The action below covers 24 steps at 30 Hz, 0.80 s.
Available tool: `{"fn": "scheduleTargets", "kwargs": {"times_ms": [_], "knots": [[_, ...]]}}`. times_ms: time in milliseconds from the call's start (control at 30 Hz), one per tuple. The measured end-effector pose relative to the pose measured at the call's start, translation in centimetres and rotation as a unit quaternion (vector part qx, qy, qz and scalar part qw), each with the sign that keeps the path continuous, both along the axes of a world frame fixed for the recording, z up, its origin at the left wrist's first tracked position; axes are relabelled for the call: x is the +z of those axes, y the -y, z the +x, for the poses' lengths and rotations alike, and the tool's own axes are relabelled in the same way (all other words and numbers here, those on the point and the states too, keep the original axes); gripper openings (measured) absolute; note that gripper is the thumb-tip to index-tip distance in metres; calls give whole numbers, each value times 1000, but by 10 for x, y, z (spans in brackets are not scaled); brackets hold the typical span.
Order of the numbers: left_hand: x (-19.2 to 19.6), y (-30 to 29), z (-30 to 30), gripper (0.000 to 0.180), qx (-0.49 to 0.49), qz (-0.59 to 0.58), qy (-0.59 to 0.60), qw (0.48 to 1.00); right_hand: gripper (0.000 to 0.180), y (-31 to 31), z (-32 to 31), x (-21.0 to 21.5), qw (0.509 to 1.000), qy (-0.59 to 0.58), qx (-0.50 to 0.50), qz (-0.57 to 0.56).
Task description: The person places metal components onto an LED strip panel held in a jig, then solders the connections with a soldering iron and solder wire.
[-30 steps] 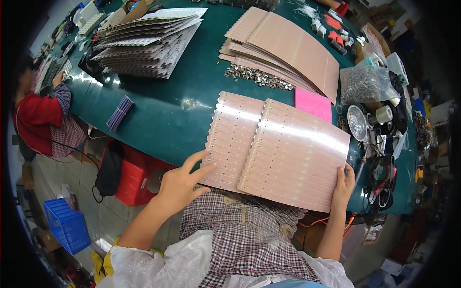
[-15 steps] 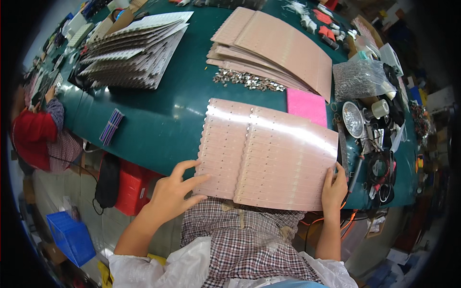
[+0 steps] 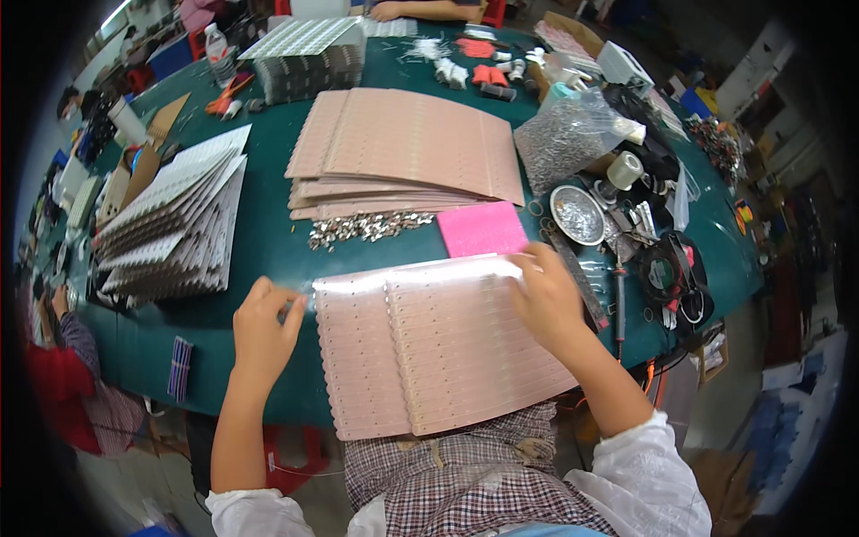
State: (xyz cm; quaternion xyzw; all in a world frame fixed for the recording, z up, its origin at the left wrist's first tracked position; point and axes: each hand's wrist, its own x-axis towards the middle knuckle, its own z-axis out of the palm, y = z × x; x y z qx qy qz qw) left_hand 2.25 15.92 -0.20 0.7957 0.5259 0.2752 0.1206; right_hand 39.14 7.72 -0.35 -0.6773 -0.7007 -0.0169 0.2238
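Note:
Two overlapping pinkish-beige sheets (image 3: 456, 349) lie in front of me at the table's near edge, the near side over my lap. They have scalloped left edges and rows of small holes. My left hand (image 3: 261, 331) hovers just left of their far left corner, fingers half curled, thumb apart from the forefinger, nothing visible in it. My right hand (image 3: 548, 300) is over their far right corner, slightly blurred, thumb and fingers apart; whether it touches the sheet I cannot tell. Beyond the sheets lie a bright pink pad (image 3: 483, 231) and a heap of small shiny metal pieces (image 3: 367, 228).
A stack of similar pinkish sheets (image 3: 412, 134) lies farther back. Fanned white-grey panels (image 3: 183, 215) stand at left, near a purple bundle (image 3: 180, 367). To the right are a metal bowl (image 3: 577, 215), a clear bag of small parts (image 3: 568, 134) and a soldering-iron-like tool (image 3: 619, 300).
The view has shifted, showing more of the far table. Both hands have moved from the sheets' near and side edges to their far corners. The left hand's fingers are more curled.

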Motion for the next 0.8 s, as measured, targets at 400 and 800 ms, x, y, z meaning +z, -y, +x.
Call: {"fn": "scheduleTargets", "kwargs": {"times_ms": [400, 800], "knots": [[-66, -66, 59, 23, 3, 63, -35, 997, 37, -122, -90, -58, 974, 56, 207, 69], [-72, -72, 52, 10, 23, 63, 39, 997, 17, -135, -95, -65, 971, 26, 204, 120]]}}
